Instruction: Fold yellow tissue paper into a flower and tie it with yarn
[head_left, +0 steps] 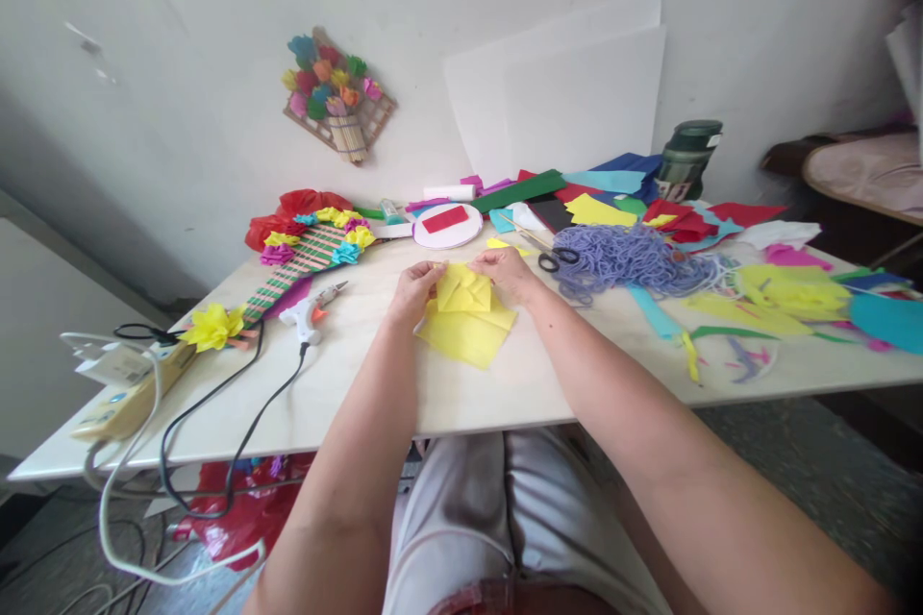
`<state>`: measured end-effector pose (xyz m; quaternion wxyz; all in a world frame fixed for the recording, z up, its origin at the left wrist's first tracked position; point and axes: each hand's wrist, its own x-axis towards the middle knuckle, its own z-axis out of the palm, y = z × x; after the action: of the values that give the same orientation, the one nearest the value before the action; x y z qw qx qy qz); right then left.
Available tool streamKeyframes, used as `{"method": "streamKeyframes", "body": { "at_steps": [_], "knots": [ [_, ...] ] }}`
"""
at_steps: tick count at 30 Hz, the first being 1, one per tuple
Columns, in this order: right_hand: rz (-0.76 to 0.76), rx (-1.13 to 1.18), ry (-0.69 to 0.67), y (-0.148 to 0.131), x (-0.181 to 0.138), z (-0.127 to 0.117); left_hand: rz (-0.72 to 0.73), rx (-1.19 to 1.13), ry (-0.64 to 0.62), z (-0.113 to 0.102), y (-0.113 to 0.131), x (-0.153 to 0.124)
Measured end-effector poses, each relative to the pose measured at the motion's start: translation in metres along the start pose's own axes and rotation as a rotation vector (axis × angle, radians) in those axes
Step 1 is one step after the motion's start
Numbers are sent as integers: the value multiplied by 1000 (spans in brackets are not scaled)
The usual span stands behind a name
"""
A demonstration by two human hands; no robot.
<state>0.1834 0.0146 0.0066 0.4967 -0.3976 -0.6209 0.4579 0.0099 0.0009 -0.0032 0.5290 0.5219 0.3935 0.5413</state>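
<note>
Between my two hands a small square of yellow crepe paper (463, 292) is held up by its far corners, its surface creased. My left hand (419, 291) pinches its left corner, and my right hand (503, 271) pinches the right one. Under it a larger yellow sheet (468, 338) lies flat on the table. Just beyond my right hand are black-handled scissors (558, 259). Past both hands sits a white round disc (447, 225) with a red paper strip (445, 219) on it.
To the left lie a glue gun (307, 312) with its cord, a woven piece trimmed with paper flowers (310, 255), and a power strip (137, 399). Purple yarn (627, 255), coloured paper scraps (785, 293) and a dark green bottle (686, 161) occupy the right side.
</note>
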Motion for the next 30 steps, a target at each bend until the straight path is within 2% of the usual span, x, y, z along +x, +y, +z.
{"method": "streamKeyframes", "body": {
  "at_steps": [5,16,21,30],
  "knots": [
    [-31,6,-1,0,-1,0,5,17,11,0,-2,1],
    [-9,49,-2,1,-1,-1,-62,-105,12,0,-1,1],
    [-10,86,-1,3,0,0,-31,-147,10,0,-2,3],
    [-17,62,-59,0,-3,1,-16,-15,27,3,-2,0]
  ]
}}
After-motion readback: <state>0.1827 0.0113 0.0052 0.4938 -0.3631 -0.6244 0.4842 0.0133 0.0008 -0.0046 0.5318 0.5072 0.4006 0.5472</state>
